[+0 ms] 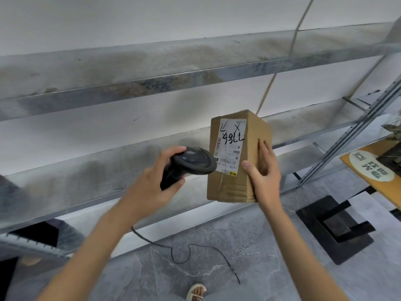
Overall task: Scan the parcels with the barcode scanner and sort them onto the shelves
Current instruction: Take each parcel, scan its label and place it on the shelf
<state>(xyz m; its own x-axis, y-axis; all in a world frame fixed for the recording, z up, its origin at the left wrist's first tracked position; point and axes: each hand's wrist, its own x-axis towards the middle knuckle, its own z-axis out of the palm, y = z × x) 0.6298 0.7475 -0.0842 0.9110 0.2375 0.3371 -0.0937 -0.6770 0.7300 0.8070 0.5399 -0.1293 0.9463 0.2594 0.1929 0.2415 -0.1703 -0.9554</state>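
we see our left hand [149, 183] wrapped around the handle of the black scanner [191, 162], fingers curled tight on it, so that grip is closed on the scanner. its rounded head points right and sits just beside the white label [231, 144] on the parcel, overlapping the label's lower left corner from our view. a thin black cable [188, 250] trails down from below the left wrist and loops across the grey floor [271, 246].

our right hand [263, 172] holds the cardboard box [236, 157] upright in the air in front of the metal shelves [108, 170]. the thumb presses the front face near the label's lower right corner and the fingers lie along the right side, so that grip is clamped on the box. the label carries barcodes and black handwritten marks. the box hangs level with the middle shelf, and we cannot tell whether it touches the shelf edge behind it.

to the right stands a wooden board [368, 168] with a round white sign, and under it a black base [334, 227] on the floor. a sandalled foot [196, 292] shows at the bottom edge.
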